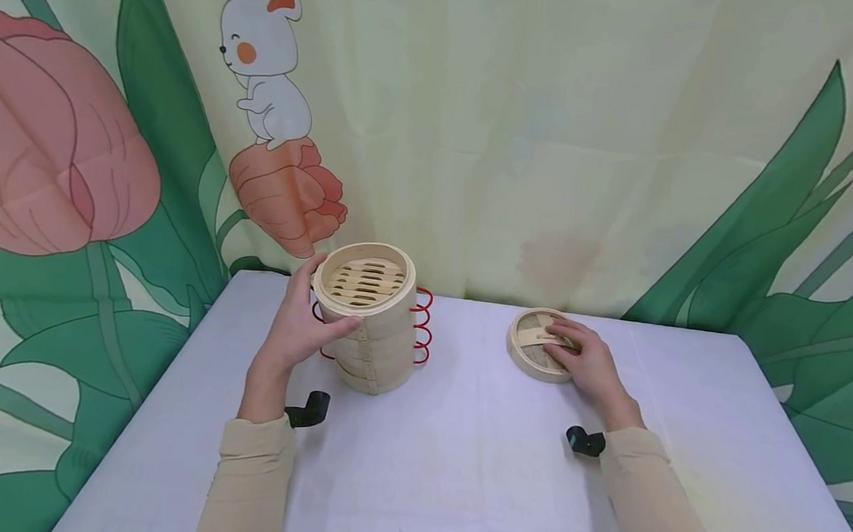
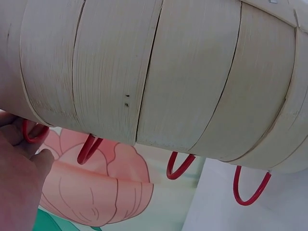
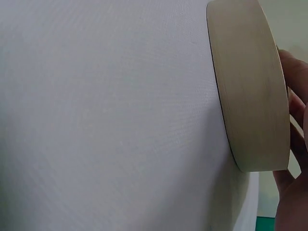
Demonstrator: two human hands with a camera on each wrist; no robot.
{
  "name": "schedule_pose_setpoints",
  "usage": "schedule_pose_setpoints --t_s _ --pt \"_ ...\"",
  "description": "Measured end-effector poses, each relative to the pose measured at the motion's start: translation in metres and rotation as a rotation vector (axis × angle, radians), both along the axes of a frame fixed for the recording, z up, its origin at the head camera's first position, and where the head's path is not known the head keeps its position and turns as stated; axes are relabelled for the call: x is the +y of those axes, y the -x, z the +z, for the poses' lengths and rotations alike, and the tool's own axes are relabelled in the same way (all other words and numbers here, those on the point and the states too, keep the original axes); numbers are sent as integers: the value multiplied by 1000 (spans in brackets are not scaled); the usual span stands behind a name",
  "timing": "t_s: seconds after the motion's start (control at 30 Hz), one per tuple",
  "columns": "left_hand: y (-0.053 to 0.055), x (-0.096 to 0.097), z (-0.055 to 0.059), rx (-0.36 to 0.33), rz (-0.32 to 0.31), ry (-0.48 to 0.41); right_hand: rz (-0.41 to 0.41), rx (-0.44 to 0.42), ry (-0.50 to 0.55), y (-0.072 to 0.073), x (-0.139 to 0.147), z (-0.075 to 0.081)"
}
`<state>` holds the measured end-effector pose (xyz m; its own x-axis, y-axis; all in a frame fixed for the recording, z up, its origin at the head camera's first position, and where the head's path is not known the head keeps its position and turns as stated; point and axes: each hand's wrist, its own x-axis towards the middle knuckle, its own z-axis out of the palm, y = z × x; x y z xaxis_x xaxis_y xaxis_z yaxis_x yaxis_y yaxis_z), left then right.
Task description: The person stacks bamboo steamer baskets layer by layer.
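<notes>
A tall stack of bamboo steamer baskets (image 1: 378,350) stands upright at the left of the table, its slatted top basket uncovered. My left hand (image 1: 292,326) grips the top basket from the left, thumb across the front and fingers behind the rim. Red loop handles (image 2: 180,168) run down the stack's side in the left wrist view, with fingers close by the topmost one. To the right, my right hand (image 1: 586,358) pinches the strap handle on the round bamboo steamer lid (image 1: 520,355). The lid's plain side wall (image 3: 248,86) shows close to the cloth in the right wrist view.
A white cloth covers the table (image 1: 456,469). Behind it hangs a curtain (image 1: 556,143) printed with tulips, leaves and a rabbit, close to the table's back edge. Black wrist cameras (image 1: 310,411) stick out from both wrists over the cloth.
</notes>
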<state>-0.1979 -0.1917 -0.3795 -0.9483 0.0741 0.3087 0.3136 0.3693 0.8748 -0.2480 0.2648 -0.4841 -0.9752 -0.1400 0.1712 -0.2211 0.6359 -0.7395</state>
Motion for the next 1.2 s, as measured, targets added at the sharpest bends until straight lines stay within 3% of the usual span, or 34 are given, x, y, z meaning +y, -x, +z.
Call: schedule_pose_setpoints --t_s 0.73,1.2 --pt "0 1 0 -21 -7 -34 -66 111 8 1 -6 -6" --pt "0 0 -1 -17 4 -22 -91 147 -12 -8 -14 17"
